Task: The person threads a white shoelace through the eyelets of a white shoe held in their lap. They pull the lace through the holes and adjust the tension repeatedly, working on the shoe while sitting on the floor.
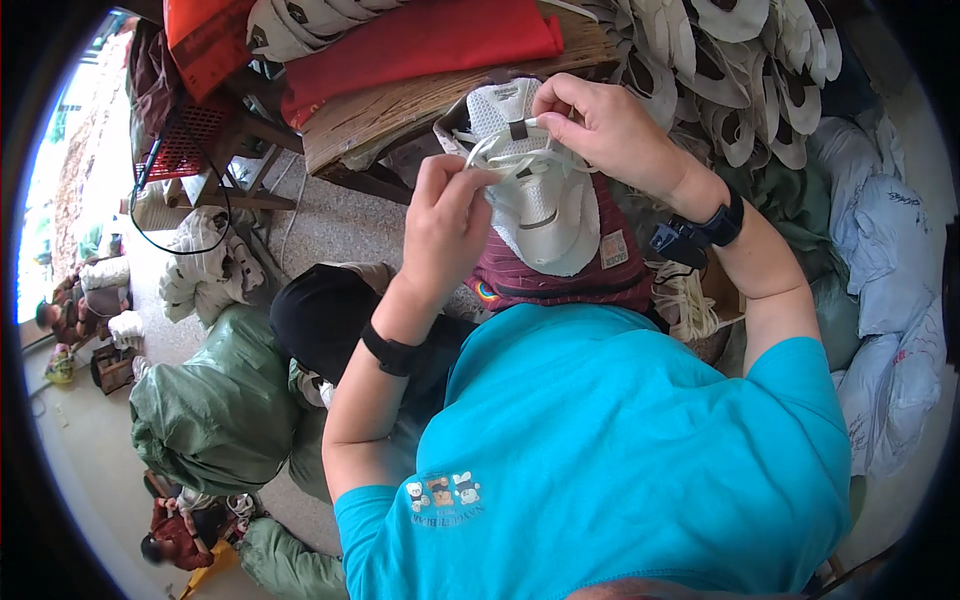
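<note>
A white mesh shoe upper rests over the maroon striped cloth on my lap, its tongue toward the wooden table. Across its eyelets runs a pale shoelace. My left hand is closed at the shoe's left side, thumb and forefinger pinching the lace near the eyelets. On the other side my right hand pinches a length of the same lace between thumb and forefinger, just over the tongue's dark loop. Whether the lace passes through that loop is too small to tell.
Ahead stands a wooden table with red cloth and stacked shoe parts. Many pale shoe uppers hang at the far right. A bundle of laces lies by my right side. Green sacks and two people sit to the left.
</note>
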`<state>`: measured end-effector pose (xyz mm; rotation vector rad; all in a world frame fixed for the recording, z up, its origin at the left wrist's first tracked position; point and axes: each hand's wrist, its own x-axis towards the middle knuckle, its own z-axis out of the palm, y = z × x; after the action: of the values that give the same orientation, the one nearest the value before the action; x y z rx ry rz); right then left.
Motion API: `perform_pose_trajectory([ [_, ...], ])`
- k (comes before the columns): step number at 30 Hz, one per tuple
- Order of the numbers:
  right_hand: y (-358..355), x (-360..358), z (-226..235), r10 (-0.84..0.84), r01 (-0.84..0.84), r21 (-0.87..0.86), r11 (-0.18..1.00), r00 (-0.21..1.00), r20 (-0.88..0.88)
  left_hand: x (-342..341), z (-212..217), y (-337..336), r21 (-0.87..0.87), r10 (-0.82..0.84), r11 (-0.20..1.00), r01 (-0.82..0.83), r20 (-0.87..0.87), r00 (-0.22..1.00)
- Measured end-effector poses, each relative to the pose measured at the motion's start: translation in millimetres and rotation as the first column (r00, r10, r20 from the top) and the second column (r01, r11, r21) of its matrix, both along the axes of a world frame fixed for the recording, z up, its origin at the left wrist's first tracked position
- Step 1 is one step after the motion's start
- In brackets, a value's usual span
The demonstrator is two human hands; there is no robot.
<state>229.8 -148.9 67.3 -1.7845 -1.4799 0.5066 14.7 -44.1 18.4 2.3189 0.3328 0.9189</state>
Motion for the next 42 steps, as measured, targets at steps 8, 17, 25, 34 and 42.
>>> perform_pose_trajectory([
  [8, -1, 4, -3, -0.002, 0.002, 0.005, 1.0, 0.999, -0.039, 2, 20, 7, -0.092, -0.031, 0.996, -0.003, -0.367, 0.93],
  [17, 1, 3, -7, 0.007, -0.006, 0.001, 1.0, 0.992, -0.124, 12, 23, 7, -0.221, 0.134, 0.962, -0.162, -0.136, 0.982],
  [25, 3, 8, -12, 0.017, -0.009, 0.034, 0.999, 0.97, -0.243, 5, 18, 15, -0.35, -0.076, 0.937, -0.009, -0.229, 0.97],
  [34, -10, 25, 15, -0.154, 0.101, 0.229, 0.968, 0.961, 0.228, -7, 9, 22, -0.714, 0.035, 0.7, 0.018, 0.06, 0.998],
  [42, -5, -14, -10, 0.063, -0.099, 0.092, 0.991, 0.939, 0.338, -7, 9, 27, -0.283, 0.177, 0.936, -0.21, -0.14, 0.974],
])
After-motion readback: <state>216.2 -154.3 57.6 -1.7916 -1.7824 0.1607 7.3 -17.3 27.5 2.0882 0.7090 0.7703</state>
